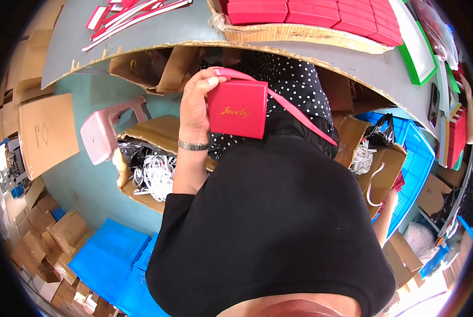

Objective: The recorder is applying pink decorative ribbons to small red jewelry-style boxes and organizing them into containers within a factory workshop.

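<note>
My left hand (197,100), with a metal watch band at its wrist, grips a small square red jewelry box (237,108) with gold lettering on its face. A red ribbon (294,110) is pinched at the box's upper left corner; it passes behind the box and its free end hangs out to the right. At my right side, my right hand (390,199) is low beside a carton and a blue crate (419,164), next to some red material (399,182). The fingers of that hand are mostly hidden, so what they hold cannot be made out.
On the grey table are a cardboard tray (310,33) of red boxes, red-and-white strips (136,21) and a green-edged lid (419,53). Cartons of white ribbon (154,177) stand either side of me. A pink stool (100,134) and blue crates (112,248) are at left.
</note>
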`<action>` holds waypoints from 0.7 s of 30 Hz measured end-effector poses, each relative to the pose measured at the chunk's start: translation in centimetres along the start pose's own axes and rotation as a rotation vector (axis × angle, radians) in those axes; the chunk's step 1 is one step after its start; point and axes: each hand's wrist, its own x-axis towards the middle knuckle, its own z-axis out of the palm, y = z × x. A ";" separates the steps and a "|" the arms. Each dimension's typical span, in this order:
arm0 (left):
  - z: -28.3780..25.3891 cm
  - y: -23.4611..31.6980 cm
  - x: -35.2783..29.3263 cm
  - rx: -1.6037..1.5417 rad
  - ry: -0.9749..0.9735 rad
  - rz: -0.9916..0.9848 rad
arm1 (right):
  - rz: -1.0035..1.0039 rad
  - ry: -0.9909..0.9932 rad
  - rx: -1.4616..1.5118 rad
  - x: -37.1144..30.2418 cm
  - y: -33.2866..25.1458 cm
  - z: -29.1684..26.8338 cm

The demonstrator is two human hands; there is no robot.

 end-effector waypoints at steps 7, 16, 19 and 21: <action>0.6 0.1 -2.9 0.125 0.030 0.137 | -1.465 0.082 0.888 -23.6 -30.4 -16.1; -0.9 2.5 -8.3 0.177 0.320 0.291 | -2.548 -0.617 0.686 -40.5 -44.6 -18.2; -1.9 2.1 -10.3 0.241 0.292 0.249 | -2.418 -0.958 0.558 -42.8 -44.7 -18.1; -2.0 1.7 -10.8 0.295 0.332 0.273 | -2.506 -0.749 0.488 -44.3 -45.0 -17.4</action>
